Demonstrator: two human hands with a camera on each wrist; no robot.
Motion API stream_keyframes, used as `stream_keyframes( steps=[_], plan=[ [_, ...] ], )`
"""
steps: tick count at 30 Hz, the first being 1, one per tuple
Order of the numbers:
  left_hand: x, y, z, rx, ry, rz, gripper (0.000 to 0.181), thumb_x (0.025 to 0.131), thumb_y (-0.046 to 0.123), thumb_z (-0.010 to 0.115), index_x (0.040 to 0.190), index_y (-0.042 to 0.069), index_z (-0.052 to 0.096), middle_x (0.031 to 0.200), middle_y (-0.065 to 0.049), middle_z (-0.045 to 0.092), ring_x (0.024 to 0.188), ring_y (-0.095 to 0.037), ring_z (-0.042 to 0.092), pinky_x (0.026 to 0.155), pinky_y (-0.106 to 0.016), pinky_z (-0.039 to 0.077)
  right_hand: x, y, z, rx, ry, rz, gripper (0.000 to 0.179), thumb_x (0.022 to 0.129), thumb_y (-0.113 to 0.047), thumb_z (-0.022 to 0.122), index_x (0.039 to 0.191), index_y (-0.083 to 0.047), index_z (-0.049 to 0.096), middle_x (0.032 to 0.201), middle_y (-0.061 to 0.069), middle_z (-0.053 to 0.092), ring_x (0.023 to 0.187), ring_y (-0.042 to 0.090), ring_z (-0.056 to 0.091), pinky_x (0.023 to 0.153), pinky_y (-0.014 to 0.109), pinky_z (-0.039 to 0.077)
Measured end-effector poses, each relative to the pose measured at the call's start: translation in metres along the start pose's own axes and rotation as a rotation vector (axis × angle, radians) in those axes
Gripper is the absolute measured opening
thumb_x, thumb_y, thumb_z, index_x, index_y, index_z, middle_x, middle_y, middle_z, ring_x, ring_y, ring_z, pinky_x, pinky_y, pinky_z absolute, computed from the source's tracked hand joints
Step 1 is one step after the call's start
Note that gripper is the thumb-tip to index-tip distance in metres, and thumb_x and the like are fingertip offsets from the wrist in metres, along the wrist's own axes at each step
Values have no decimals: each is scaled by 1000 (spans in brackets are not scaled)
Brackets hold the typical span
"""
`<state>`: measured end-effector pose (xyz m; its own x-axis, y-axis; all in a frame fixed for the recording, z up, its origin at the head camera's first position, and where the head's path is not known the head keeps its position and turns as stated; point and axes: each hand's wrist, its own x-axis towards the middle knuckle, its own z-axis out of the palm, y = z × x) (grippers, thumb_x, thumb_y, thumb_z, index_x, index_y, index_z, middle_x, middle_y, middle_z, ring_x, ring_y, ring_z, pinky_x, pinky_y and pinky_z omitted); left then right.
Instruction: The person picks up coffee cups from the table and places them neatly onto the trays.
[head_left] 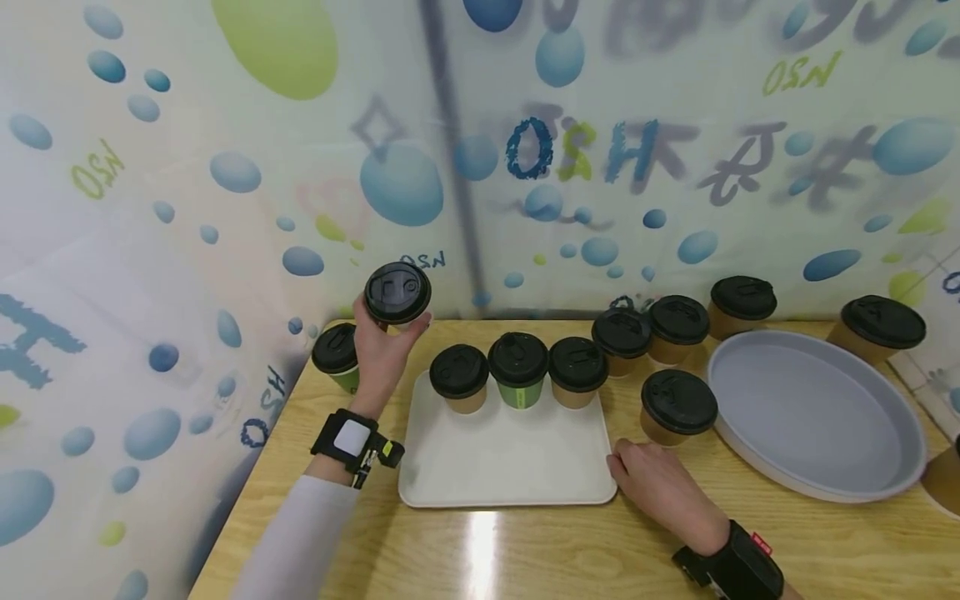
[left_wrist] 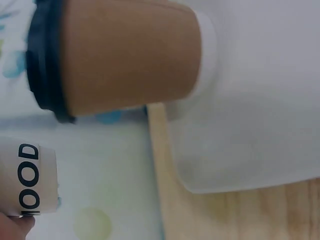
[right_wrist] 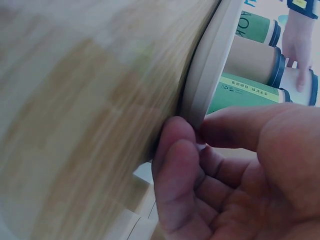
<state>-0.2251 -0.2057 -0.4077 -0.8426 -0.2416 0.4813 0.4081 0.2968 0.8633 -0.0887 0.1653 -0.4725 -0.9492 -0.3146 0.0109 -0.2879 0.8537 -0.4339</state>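
Left hand [head_left: 384, 354]: fingers and thumb curled round a white cup [head_left: 397, 293] with a black lid, held up off the table [head_left: 540, 554] near the far-left corner of the white tray [head_left: 506, 462]. Left wrist view shows dark lettering on this cup, part of it reading "OOD".

Right hand [head_left: 663, 483]: narrow grip — thumb and fingers pinch the tray's rim at the right side, towards the near corner; right wrist view confirms the contact.

On the tray, a row of three lidded cups along the far side: left brown cup [head_left: 467, 403], middle green cup [head_left: 520, 392], right brown cup [head_left: 576, 394]. All upright, set close side by side; near part of the tray bare.

Beside the left hand, partly behind it: another green cup [head_left: 336, 354], upright on the table. To the right of the tray, more brown cups with black lids; the nearest one [head_left: 678, 404] stands just beyond the right hand. Round grey tray [head_left: 817, 412] lies further right — one brown cup near its far-right rim, another cut off at the view's right edge.
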Motion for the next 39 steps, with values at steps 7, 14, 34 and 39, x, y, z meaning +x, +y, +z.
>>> stream_keyframes(
  steps=[7,14,34,39],
  plan=[
    [-13,42,5,-29,-48,60,86,82,4,87,152,4,35,147,-11,49,130,-20,55,106,-35,48,0,0,-1,-1,6,-3,34,100,-6,64,71,-14,49,60,-2,36,51,11,36,50,23,25],
    [-33,71,13,3,-108,141,90,77,3,90,151,3,39,146,-11,53,133,-23,51,110,-47,43,-1,-1,-2,12,-6,0,34,100,-6,64,71,-14,49,61,-2,36,52,11,35,50,23,24],
    [-131,81,56,48,-463,112,92,68,12,98,145,14,48,140,-1,54,130,-18,54,107,-46,48,0,1,-3,-8,41,-35,35,99,-6,66,70,-15,48,60,-4,36,51,10,37,49,23,26],
    [-147,70,72,45,-595,12,89,71,17,98,146,22,51,143,5,56,132,-16,53,107,-42,48,-1,2,-1,-19,58,-59,38,98,-5,67,69,-16,45,59,-5,33,50,9,34,49,23,23]
  ],
)
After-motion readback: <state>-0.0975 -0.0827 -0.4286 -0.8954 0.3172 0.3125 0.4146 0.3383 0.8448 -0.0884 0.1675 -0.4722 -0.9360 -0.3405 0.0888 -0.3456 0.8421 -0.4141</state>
